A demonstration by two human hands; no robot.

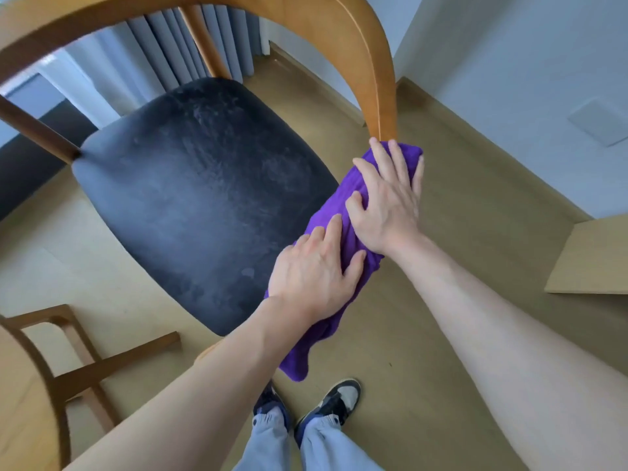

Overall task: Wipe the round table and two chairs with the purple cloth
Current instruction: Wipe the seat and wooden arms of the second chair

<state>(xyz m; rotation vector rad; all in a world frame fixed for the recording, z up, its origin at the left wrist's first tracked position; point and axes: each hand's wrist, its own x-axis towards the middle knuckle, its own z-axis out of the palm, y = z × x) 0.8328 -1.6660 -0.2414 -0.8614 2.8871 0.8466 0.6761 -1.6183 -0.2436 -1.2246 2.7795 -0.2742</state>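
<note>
A wooden chair with a curved backrest (370,62) and a dark padded seat (204,198) fills the middle of the view. The purple cloth (343,219) is draped along the seat's right edge and hangs down towards the floor. My left hand (312,277) lies on the cloth's lower part, fingers slightly curled into the fabric. My right hand (387,198) lies on the cloth's upper part near the backrest post, its fingers bent and gathering the cloth. The round table's edge (20,402) shows at the lower left.
A second wooden chair frame (68,362) stands at the lower left beside the table. Grey curtains (176,45) hang behind the chair. A white wall with skirting runs along the right, with a low wooden panel (591,260) beside it. My shoes (306,402) stand on the wooden floor.
</note>
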